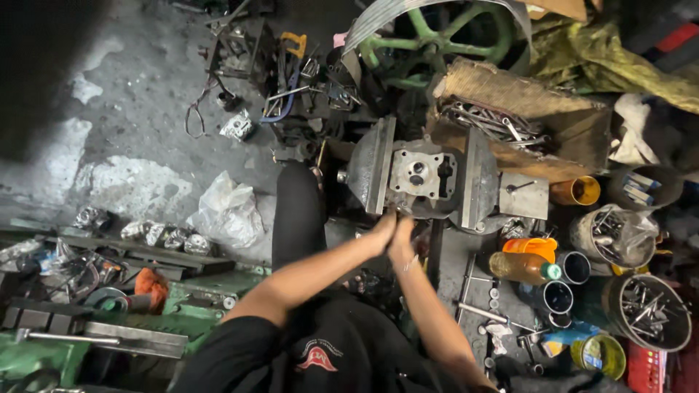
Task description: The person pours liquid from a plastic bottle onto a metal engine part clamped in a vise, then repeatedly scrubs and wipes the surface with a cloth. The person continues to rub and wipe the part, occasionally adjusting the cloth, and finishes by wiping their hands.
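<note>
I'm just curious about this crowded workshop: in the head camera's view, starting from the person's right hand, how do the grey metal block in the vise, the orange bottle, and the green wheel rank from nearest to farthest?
From the right hand:
1. Grey metal block, clamped in the vise just above the hand.
2. Orange bottle, lying to the right on the bench.
3. Green wheel, at the top of the view, behind the vise.

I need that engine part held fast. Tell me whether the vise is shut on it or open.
Shut on it: the vise's two steel plates press against both sides of the grey engine part, no gap visible. Both hands meet just below it.
</note>
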